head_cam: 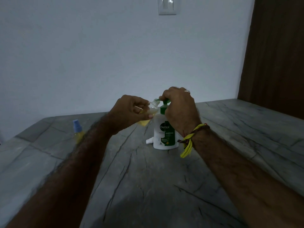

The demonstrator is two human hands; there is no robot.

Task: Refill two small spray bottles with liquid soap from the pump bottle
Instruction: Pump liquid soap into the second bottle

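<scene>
The small clear plastic spray bottle (148, 112), uncapped and tilted, is held above the middle of the grey veined stone surface (164, 186), its open neck up against the green spout of the pump. It holds yellow liquid in its lower part. The left hand (130, 111) grips this bottle with fingers and thumb curled round its body, hiding much of it.

Just beside it stands the white plastic pump bottle with green label and green pump head (165, 132), upright, near the middle of the surface toward the far edge. The right hand (179, 104) rests on the pump head with fingers curled over it; the hand and wrist cover the bottle's right shoulder. A yellow and dark thread band (190, 139) is tied on the right wrist.

A small white spray cap (149, 141) lies on the surface, touching or just beside the pump bottle's lower left side.

A second small spray bottle with a blue cap (77, 129), containing yellow liquid, stands upright near the left edge, partly hidden by the left forearm.

Count: two spray bottles, one pump bottle, one loose cap.

Behind the far edge is a pale wall with a white switch plate (167, 5); a brown wooden panel (276, 55) stands at the right.
</scene>
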